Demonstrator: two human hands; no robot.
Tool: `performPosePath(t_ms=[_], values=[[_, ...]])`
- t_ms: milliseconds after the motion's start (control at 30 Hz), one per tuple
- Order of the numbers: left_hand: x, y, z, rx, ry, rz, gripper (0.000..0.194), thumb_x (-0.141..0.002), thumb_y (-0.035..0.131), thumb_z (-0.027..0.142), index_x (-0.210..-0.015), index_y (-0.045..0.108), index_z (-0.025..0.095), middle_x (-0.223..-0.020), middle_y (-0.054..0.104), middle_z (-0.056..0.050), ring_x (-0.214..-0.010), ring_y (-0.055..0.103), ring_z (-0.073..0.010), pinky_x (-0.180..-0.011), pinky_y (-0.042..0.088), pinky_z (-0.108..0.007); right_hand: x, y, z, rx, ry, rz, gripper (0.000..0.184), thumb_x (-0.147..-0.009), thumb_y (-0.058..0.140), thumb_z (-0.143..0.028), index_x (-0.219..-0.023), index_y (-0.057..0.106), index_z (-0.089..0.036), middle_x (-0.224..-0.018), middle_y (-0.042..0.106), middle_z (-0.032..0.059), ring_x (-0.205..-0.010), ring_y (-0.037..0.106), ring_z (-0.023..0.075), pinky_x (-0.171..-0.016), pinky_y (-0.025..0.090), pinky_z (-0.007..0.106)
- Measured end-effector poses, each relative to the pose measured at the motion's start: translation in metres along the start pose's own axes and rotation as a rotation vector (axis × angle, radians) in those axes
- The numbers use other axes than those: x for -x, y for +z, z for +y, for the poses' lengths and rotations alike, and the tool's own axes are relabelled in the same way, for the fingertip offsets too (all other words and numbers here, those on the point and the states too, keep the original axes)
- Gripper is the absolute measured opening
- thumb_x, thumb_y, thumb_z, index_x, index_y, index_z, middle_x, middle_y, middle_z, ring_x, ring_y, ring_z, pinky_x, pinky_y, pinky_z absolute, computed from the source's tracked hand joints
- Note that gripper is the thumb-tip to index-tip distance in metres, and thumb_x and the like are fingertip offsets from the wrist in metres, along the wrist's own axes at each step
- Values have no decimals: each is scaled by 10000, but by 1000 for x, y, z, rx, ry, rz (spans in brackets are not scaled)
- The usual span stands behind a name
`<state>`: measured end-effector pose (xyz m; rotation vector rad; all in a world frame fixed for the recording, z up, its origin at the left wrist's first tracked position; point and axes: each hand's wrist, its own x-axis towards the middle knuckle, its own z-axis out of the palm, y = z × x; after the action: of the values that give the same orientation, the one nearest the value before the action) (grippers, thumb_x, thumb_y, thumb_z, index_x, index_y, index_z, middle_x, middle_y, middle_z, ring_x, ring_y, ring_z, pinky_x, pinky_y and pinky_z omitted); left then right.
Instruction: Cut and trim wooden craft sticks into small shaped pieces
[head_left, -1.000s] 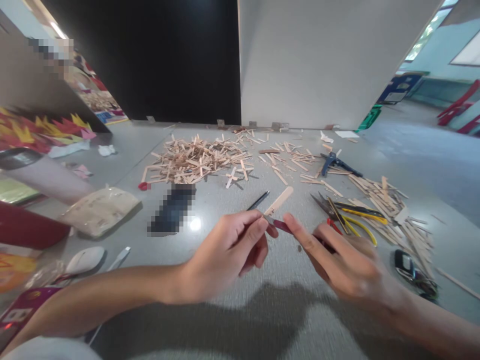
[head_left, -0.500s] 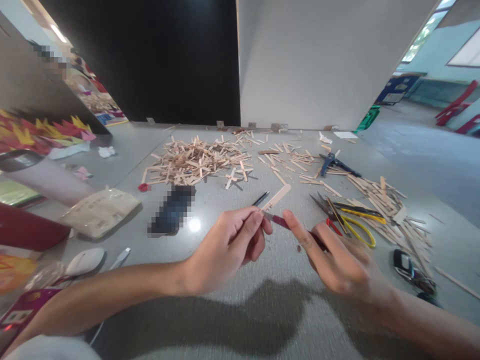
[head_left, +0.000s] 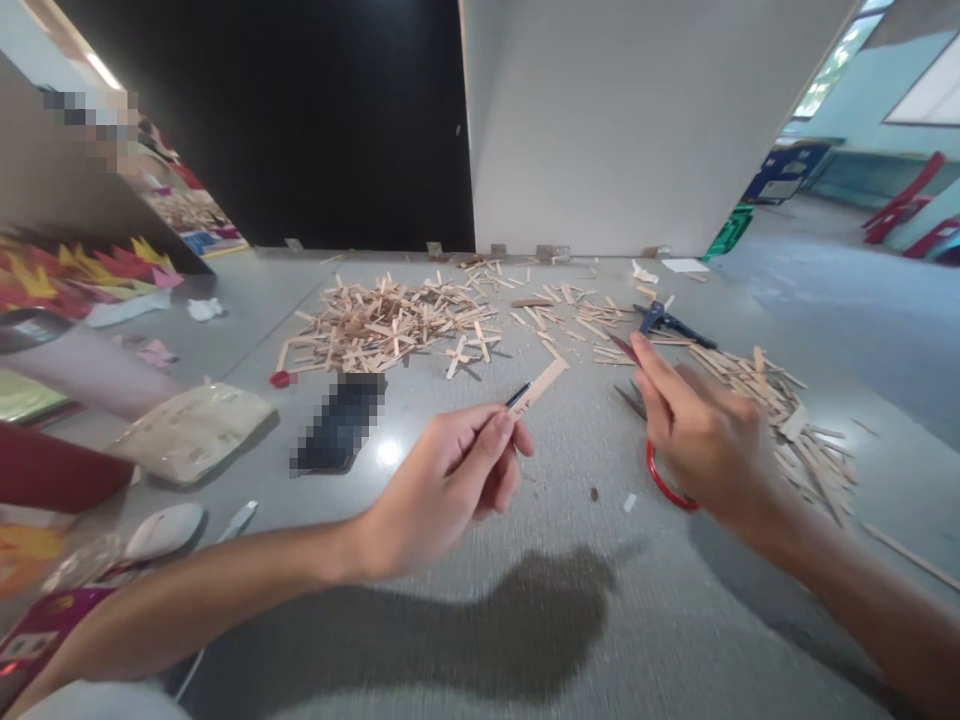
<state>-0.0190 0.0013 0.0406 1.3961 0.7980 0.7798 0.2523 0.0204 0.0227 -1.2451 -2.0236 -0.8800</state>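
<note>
My left hand [head_left: 465, 465] is closed around a flat wooden stick [head_left: 544, 388], pinched between thumb and fingers. Dark marks show on the stick near my thumb, and another stick piece meets its far end at an angle. A dark pen [head_left: 519, 395] lies just behind my fingertips. To the right, my right hand [head_left: 701, 425] is closed on a slim dark-red tool [head_left: 624, 347], its grip mostly hidden. Below that hand lie scissors, with one red handle loop [head_left: 664, 480] and a blade showing. Blue-handled pliers [head_left: 664, 318] rest just beyond.
A heap of wooden sticks [head_left: 390, 325] spreads at the back, with more sticks [head_left: 795, 420] at right. A phone [head_left: 341, 425], a plastic packet [head_left: 195, 430] and a white mouse [head_left: 165, 530] lie at left. Upright black [head_left: 300, 120] and white [head_left: 600, 120] panels stand behind.
My right hand has moved away from the stick, up and right with the red tool, over the scissors. My left hand keeps the stick. A small pale scrap now shows on the table.
</note>
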Motion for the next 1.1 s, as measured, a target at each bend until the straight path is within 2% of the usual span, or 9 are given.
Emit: performPosePath(t_ms=[100,200,300,433,633,800,933,1033,1100], values=[[0,1,-1,18,-19,-9,354,-1105,460,482,-940,559,185,-565,515,78,-426,328,-63,-387,242,-175,0,-16,-19,-176,14,27,372,-1087,559,-110,-1441,671,-124,-864,821,50,-621,700,144,-575,518,252],[2,4,-2,27,-34,-9,343,-1109,458,489,-1001,559,179,-579,535,79,-420,335,-60,-397,265,-177,2,-31,-35,-307,-17,-7,417,-1092,559,-115,-1495,621,-204,-785,798,-10,-489,607,110,-506,485,234],[4,6,-3,36,-20,-39,312,-1112,470,497,-1119,522,190,-631,598,65,-439,426,-74,-430,327,-189,1,-39,-43,-540,39,-138,329,-1111,529,-165,-1402,681,-165,-709,758,-31,-417,520,92,-467,467,213],[5,6,-5,45,-2,-84,288,-1123,464,484,-1178,492,203,-707,667,31,-506,554,-107,-492,409,-219,-3,-39,-46,-780,126,-273,338,-1094,510,-174,-1311,753,-83,-611,699,-36,-436,571,100,-468,472,210],[-8,-1,-9,3,73,-38,144,-1045,624,282,-1111,653,158,-957,746,-58,-828,680,-140,-754,538,-265,-3,-36,-38,-850,150,-393,381,-1083,520,-201,-1362,760,-102,-596,688,-24,-437,531,108,-450,425,222],[-30,-11,-25,109,-132,-150,257,-920,777,207,-1090,586,177,-924,779,-46,-809,756,-165,-748,562,-283,14,-22,-26,-787,135,-546,395,-1074,525,-190,-1402,739,-139,-759,818,21,-445,514,99,-531,460,222],[-42,-9,-48,223,-321,-250,326,-995,719,471,-952,551,195,-928,793,-95,-811,783,-191,-769,604,-324,34,-8,-26,-838,127,-665,420,-1067,477,-175,-1390,739,-123,-935,869,87,-566,677,132,-634,533,246],[-46,-5,-65,107,-329,-239,513,-992,616,696,-856,506,214,-799,769,-84,-721,763,-197,-676,586,-307,50,-1,-30,-885,94,-672,419,-1064,467,-164,-1376,742,-116,-973,873,123,-649,743,167,-659,553,273],[-48,-4,-73,6,-311,-228,574,-928,668,747,-799,540,203,-749,741,-59,-671,728,-183,-631,559,-281,59,2,-32,-884,62,-680,418,-1076,463,-180,-1389,736,-128,-960,874,126,-667,756,185,-656,552,292]])
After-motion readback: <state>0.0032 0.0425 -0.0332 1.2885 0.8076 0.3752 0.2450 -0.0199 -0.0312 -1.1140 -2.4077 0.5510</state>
